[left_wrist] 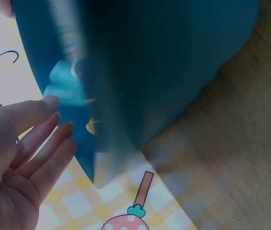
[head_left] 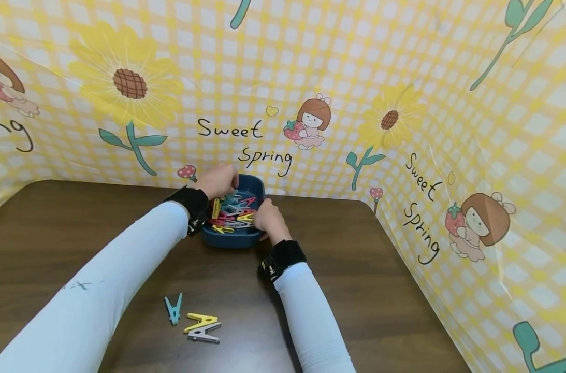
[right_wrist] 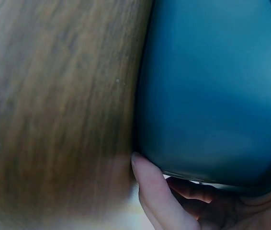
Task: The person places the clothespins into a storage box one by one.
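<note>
A dark blue bowl (head_left: pixel 231 239) stands at the table's far edge, filled with several coloured clothes pegs (head_left: pixel 231 212). My left hand (head_left: pixel 219 180) reaches over the bowl's far left rim. In the left wrist view that left hand (left_wrist: pixel 16 158) has its fingers nearly straight beside the bowl (left_wrist: pixel 174 62), close to a teal peg (left_wrist: pixel 63 88), and holds nothing I can see. My right hand (head_left: pixel 269 220) grips the bowl's right rim. In the right wrist view its thumb (right_wrist: pixel 145 177) presses the bowl's outer wall (right_wrist: pixel 212 86), with the fingers curled over the rim.
Three pegs lie loose on the brown table (head_left: pixel 380 269) near its front: a teal one (head_left: pixel 174 309), a yellow one (head_left: pixel 201 321) and a grey one (head_left: pixel 204 335). A yellow checked sheet (head_left: pixel 404 77) with flowers walls in the back and right side.
</note>
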Motion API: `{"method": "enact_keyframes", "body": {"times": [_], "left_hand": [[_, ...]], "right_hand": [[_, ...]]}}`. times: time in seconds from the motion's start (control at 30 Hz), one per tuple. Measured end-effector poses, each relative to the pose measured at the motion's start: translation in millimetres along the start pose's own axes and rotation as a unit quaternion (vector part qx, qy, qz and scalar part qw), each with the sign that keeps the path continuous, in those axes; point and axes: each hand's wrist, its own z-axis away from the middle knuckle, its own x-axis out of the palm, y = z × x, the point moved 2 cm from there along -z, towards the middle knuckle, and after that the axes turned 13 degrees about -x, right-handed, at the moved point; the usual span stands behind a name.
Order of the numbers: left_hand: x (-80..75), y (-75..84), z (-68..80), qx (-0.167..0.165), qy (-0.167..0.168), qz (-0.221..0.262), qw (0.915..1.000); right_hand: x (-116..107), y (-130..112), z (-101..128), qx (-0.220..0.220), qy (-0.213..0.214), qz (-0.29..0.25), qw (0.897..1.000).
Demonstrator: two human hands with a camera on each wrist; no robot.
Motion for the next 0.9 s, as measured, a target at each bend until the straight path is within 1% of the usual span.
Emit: {"method": "enact_keyframes", "body": {"times": [0.07,0.1,0.17,0.3,0.43,0.63,0.7,0.77,0.9], "left_hand": [[-1.4,1.3,-0.5,-0.005,0.003,-0.004,1.0],[-1.5,1.6,-1.0,-0.008,0.003,-0.006,0.9999],[-2.5,2.0,-0.6,-0.007,0.003,-0.006,0.9999],[-4.1,0.5,0.4,0.003,0.008,-0.005,1.0],[-5.1,-2.7,1.6,0.008,0.012,0.002,0.9999],[-8.3,-3.0,8.2,0.005,0.004,0.017,0.9998],[-10.2,-2.1,12.1,0.005,0.012,0.027,0.9996],[-12.0,-2.3,17.2,0.009,0.028,0.034,0.999],[-11.9,-5.7,28.4,0.027,0.059,0.023,0.9976]], "right_hand": [[0,-1,0,-0.002,0.0,0.002,1.0],[-4,-8,10,-0.002,-0.003,-0.001,1.0],[-4,-8,11,-0.004,-0.003,0.001,1.0],[-4,-7,13,-0.003,0.001,0.002,1.0],[-3,-7,11,-0.002,0.004,0.003,1.0],[-2,-6,7,0.003,0.003,0.004,1.0],[-2,-6,5,0.004,0.004,0.006,1.0],[-1,-6,5,0.004,0.006,0.006,1.0],[-1,-7,5,0.008,0.008,0.002,1.0]]}}
